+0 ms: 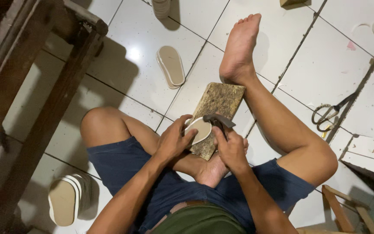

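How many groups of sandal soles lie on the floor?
3 clearly: a pair beyond the left knee, a stack at lower left, a stack at the top edge. More may be cut off.

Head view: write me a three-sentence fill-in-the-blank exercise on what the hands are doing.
1. The right hand grips a small ____.
2. The left hand steadies a pale sole on a wooden ____.
3. On the tiled floor to the right lie metal ____.

Missing words: hammer; block; shears

Left hand (175,139) steadies sole (200,129); right hand (230,149) grips hammer (218,120)
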Demonstrator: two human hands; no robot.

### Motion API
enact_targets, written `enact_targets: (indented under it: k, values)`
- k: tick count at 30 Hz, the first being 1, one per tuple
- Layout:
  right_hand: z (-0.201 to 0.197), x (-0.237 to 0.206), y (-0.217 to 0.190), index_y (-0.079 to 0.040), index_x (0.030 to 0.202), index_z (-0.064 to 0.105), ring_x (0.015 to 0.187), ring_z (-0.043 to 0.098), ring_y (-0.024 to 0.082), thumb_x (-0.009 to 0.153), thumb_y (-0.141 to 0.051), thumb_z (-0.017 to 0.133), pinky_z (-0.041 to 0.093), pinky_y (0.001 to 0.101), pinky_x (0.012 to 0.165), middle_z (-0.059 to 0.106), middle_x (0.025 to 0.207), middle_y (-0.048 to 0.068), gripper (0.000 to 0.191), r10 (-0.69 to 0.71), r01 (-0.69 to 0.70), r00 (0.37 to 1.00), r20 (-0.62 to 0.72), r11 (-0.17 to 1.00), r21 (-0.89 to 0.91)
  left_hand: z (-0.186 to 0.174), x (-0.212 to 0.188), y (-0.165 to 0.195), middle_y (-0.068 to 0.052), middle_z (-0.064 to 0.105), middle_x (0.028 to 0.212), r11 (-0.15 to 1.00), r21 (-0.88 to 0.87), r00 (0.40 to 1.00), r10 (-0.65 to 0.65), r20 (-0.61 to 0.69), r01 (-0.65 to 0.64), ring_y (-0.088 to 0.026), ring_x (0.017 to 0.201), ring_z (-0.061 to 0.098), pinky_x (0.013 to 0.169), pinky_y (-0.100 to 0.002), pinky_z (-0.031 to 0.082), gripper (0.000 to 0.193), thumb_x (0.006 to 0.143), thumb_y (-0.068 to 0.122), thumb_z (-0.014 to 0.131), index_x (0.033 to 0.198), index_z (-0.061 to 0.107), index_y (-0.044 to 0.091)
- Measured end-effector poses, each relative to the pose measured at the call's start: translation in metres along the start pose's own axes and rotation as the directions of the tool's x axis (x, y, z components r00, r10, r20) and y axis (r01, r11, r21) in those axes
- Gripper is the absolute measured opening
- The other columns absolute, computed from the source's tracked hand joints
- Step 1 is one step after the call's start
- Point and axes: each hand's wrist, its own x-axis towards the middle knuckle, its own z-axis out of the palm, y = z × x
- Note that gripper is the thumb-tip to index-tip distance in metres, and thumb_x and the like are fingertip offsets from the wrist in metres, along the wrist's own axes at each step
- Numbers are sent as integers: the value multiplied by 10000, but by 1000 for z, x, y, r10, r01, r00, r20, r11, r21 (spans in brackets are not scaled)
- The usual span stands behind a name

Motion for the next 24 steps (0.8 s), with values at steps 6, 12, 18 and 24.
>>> enact_targets:
  k: [6,12,18,24]
  values:
    - [-1,8,-13,-88,1476,546,592,505,68,990,-173,607,452,259,533,556,663,5,497,-13,6,997,81,997,83,7,4,-7,-177,691,1166,1000,-21,1000,20,-6,-20,-332,1035,689,868,-426,539,577,892,361,695,1402,547,137]
    - [4,9,-19,-111,1473,560,570,526,66,980,-183,622,466,258,527,578,628,15,501,32,-29,991,132,999,-30,14,8,-14,-178,674,1149,998,-46,999,36,-37,-38,-334,1014,676,848,-429,533,563,899,343,694,1403,560,131]
    - [10,9,-12,-84,1503,525,629,516,34,1001,-191,603,454,218,543,594,739,-31,520,-69,40,987,143,980,196,16,8,-17,-171,666,1087,995,-71,996,69,-51,-72,-325,945,669,813,-423,532,545,905,326,690,1388,571,104]
    - [2,5,2,-74,1418,573,601,492,40,995,-191,601,429,222,524,573,699,-31,439,-6,10,1000,-17,980,198,26,2,-16,-185,629,1002,994,-85,990,50,-135,-62,-318,891,647,781,-416,520,500,919,293,686,1362,614,73]
